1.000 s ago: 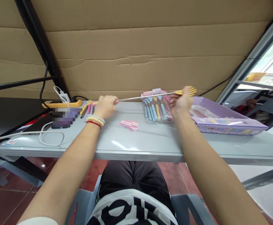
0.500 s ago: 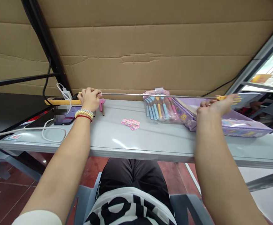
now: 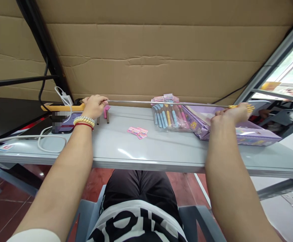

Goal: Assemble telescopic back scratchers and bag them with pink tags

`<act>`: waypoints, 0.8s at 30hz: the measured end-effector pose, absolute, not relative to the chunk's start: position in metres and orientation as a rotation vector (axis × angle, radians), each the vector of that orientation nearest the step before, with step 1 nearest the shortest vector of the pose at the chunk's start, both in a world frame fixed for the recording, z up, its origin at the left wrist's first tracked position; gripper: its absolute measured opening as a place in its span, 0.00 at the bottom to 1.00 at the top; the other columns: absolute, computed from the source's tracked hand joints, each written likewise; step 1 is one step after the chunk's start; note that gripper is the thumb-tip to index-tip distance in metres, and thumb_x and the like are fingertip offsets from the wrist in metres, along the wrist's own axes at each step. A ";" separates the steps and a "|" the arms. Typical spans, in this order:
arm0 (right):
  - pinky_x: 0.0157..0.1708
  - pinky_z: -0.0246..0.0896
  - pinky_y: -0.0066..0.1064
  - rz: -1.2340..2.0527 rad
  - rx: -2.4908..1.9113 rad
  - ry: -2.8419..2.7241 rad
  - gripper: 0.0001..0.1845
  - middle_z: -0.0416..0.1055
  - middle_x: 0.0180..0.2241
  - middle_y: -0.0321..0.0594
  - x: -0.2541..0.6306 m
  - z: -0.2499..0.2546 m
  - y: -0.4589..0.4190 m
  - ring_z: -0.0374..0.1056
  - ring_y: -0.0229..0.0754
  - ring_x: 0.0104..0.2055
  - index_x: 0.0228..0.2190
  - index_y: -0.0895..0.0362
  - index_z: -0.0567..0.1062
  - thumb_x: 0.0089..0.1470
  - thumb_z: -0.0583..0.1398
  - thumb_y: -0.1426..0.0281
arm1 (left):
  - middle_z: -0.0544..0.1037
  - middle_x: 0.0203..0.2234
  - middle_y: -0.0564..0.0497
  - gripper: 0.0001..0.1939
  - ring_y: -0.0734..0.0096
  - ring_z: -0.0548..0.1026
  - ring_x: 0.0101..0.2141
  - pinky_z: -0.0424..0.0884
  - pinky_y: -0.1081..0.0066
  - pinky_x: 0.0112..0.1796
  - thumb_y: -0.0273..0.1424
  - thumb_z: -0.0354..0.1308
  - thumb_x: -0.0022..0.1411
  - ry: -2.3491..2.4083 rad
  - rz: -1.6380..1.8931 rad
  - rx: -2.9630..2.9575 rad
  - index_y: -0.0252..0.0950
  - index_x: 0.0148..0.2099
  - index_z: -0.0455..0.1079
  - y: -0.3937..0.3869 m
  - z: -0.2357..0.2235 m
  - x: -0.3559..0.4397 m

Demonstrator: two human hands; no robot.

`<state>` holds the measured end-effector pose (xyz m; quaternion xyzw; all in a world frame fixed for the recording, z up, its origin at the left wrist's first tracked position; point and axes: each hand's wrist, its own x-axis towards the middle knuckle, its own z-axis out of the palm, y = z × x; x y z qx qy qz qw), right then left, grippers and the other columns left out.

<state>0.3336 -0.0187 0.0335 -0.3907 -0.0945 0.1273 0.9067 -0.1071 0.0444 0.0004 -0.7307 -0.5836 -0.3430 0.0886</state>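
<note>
A telescopic back scratcher [image 3: 146, 102] is drawn out long and level above the far side of the table. Its near-left end sits in my left hand [image 3: 95, 105], whose fingers are closed round it. At the other end, my right hand [image 3: 233, 116] grips it just by the yellow hand-shaped head [image 3: 250, 108], whose prongs stick out past my fingers. Beside my left hand lie pink scratchers [image 3: 106, 112] with short metal stems, partly covered by the hand. Behind the rod, a clear bag [image 3: 158, 126] holds several blue, yellow and pink scratchers.
Under my right forearm stands an open purple box [image 3: 258, 138]. Small pink cards [image 3: 138, 132] lie mid-table. At left are a phone [image 3: 67, 123], a yellow-edged object [image 3: 63, 107] and a white cable [image 3: 52, 151]. Cardboard [image 3: 146, 43] rises behind the grey table [image 3: 136, 148].
The whole view has shifted slightly, so everything sits a little further left. Both hands keep their hold on the stretched-out back scratcher, with its length about the same.
</note>
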 end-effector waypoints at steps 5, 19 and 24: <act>0.13 0.34 0.22 0.368 -0.774 -0.414 0.09 0.52 0.14 0.24 0.278 0.031 -0.007 0.48 0.29 0.12 0.29 0.54 0.61 0.59 0.49 0.78 | 0.79 0.40 0.50 0.17 0.63 0.74 0.42 0.63 0.68 0.39 0.37 0.47 0.63 -1.563 -0.891 -2.398 0.42 0.46 0.74 0.019 0.010 -0.060; 0.09 0.44 0.24 0.787 -0.736 -1.407 0.27 0.63 0.13 0.27 0.176 -0.015 -0.019 0.52 0.31 0.09 0.30 0.54 0.64 0.45 0.62 0.44 | 0.78 0.31 0.48 0.14 0.63 0.75 0.33 0.56 0.68 0.28 0.35 0.43 0.67 -1.343 -0.850 -2.416 0.39 0.40 0.70 -0.013 -0.007 0.014; 0.10 0.47 0.24 0.810 -0.831 -1.525 0.28 0.65 0.13 0.33 0.185 -0.015 -0.018 0.54 0.31 0.10 0.23 0.57 0.68 0.47 0.61 0.44 | 0.78 0.28 0.49 0.15 0.64 0.74 0.31 0.55 0.68 0.27 0.37 0.44 0.65 -1.305 -0.873 -2.437 0.39 0.36 0.71 -0.010 -0.006 0.006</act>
